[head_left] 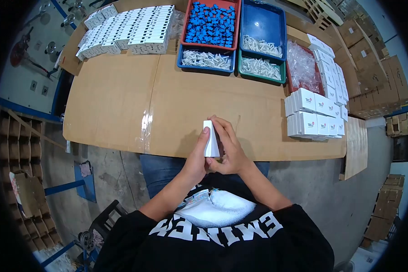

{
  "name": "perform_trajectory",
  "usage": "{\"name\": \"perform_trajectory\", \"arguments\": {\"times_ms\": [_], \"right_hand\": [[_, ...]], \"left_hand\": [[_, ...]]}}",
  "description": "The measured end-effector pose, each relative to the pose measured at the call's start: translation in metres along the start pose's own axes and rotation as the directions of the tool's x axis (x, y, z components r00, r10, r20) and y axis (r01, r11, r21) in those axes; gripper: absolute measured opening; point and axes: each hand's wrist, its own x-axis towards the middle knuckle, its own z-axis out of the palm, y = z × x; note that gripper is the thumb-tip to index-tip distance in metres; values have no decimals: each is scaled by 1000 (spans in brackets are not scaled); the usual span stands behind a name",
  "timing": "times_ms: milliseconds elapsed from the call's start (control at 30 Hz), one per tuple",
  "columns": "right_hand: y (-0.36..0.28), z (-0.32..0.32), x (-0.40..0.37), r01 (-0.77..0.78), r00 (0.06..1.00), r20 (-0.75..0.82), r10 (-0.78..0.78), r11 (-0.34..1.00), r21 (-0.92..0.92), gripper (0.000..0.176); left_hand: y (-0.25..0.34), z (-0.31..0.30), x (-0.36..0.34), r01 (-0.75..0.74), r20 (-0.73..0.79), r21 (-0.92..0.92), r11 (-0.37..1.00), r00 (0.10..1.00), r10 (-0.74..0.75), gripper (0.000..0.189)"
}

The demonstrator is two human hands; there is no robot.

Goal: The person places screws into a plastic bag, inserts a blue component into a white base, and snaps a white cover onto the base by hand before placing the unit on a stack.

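Between my two hands is a small white box point(210, 144), held upright over the front edge of the cardboard-covered table. My left hand point(196, 154) is closed on its left side, the thumb lying along the upper edge. My right hand point(232, 147) wraps around the right side, with fingers over the top and the thumb near the lower end. The faces under my palms are hidden.
Stacked white boxes point(309, 126) stand at the right, beside a red bin of clear plastic bags point(302, 67). Rows of white units point(143, 29) fill the back left. Bins at the back hold blue pieces point(211, 25) and white plastic pieces point(206, 60). Cardboard point(109, 104) covers the table.
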Motion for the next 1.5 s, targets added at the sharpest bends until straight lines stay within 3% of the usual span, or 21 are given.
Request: {"name": "perform_trajectory", "arguments": {"times_ms": [67, 133, 267, 333, 467, 667, 1033, 1400, 1500], "right_hand": [[4, -1, -2, 51, 999, -3, -51, 998, -45, 92], [2, 2, 1, 76, 997, -14, -78, 995, -70, 86], [7, 11, -4, 110, 988, -96, -121, 988, -112, 78], [15, 18, -7, 109, 983, -137, -125, 988, -112, 78], [18, 33, -12, 127, 951, -267, -156, 984, -126, 80], [29, 38, -18, 106, 956, -256, -146, 981, -164, 82], [30, 45, -22, 113, 942, -304, -143, 987, -112, 79], [33, 47, -23, 128, 938, -310, -154, 987, -102, 78], [29, 46, -23, 81, 946, -301, -118, 988, -131, 88]], "left_hand": [[3, -4, -1, 45, 19, -32, 998, 999, -44, 54], [2, -5, 0, 104, 21, -10, 995, 994, -104, 65], [-10, -10, 4, 105, -20, -11, 994, 994, -105, 63], [-14, -12, 5, 60, -50, 100, 993, 997, -56, 59], [-23, -8, 4, -23, -85, 65, 998, 996, 28, 54], [-27, -5, 6, -107, -131, 34, 994, 985, 111, 48], [-45, -18, 11, -195, -165, 152, 969, 962, 219, 45], [-40, -11, 7, -201, -175, 151, 968, 958, 227, 45], [-40, -10, 7, -185, -179, 135, 974, 962, 207, 45]]}}
